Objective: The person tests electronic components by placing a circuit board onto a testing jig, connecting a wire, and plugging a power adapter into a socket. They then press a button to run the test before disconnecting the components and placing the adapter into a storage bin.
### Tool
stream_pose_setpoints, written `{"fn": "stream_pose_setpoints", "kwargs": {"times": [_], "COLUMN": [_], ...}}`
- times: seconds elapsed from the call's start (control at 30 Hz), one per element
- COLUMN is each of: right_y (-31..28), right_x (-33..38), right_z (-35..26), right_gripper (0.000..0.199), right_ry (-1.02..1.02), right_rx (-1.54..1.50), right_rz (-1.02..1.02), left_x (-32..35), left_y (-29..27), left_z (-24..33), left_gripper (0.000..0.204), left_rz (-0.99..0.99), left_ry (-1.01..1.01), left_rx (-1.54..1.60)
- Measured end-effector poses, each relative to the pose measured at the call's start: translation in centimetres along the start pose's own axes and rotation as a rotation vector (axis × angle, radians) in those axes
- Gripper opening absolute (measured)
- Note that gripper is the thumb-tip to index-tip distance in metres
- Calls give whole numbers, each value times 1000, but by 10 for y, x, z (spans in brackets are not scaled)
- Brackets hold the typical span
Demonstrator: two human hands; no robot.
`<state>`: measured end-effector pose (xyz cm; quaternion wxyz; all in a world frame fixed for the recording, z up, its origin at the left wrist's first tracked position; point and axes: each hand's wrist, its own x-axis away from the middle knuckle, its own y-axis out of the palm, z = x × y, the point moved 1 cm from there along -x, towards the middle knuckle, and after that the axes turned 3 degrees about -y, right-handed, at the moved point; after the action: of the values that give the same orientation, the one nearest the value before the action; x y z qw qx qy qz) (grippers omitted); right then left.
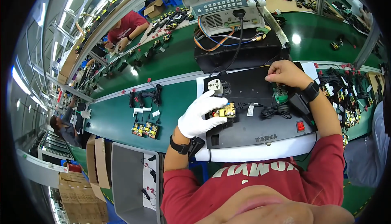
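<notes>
Head view: past the glossy red rocker switch [300,126] on a flat, smooth black panel [244,132], the white-gloved left hand [199,116] pinches a small rectangular circuit board [227,110], yellowish and bumpy-topped, at the panel's left, while the bare right hand [288,74] curls, its grip unclear, and beyond stands a boxy grey meter [228,0].

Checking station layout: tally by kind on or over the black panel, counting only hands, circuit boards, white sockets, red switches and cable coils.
Hands: 2 (gloved left hand, bare right hand)
Circuit board: 1
White socket: 1
Red switch: 1
Black cable coil: 1
Total: 6
</notes>
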<state>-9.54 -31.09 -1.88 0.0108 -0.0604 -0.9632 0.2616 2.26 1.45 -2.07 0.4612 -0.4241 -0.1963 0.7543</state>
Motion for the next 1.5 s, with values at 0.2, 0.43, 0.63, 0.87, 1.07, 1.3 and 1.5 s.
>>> {"fn": "stream_pose_setpoints", "kwargs": {"times": [0.2, 0.43, 0.63, 0.87, 1.07, 1.3, 1.5], "right_y": [6, -26, -39, 35, 67, -28, -233], "right_x": [6, 87, 97, -53, -62, 41, -2], "right_z": [-15, -97, -119, -178, -189, -58, 134], "right_gripper": [12, 38, 36, 32, 67, 42, 57], "right_ry": [-384, -378, -988, -543, -823, -691, 422], "right_rx": [467, -403, -631, -240, 330, 617, 806], "right_rz": [388, 472, -221, 86, -81, 62, 543], "left_x": [-27, -33, 7, 53, 20, -63, -101], "left_y": [6, 7, -35, -105, -159, -88, -72], "left_z": [29, 83, 102, 17, -153, -313, -315], "left_gripper": [35, 29, 38, 30, 52, 50, 60], "left_rz": [40, 250, 83, 642, 642, 205, 420], "left_ry": [44, 32, -32, -686, -1035, -1235, -757], "left_rx": [-185, -519, -241, -279, -472, -670, 347]}}
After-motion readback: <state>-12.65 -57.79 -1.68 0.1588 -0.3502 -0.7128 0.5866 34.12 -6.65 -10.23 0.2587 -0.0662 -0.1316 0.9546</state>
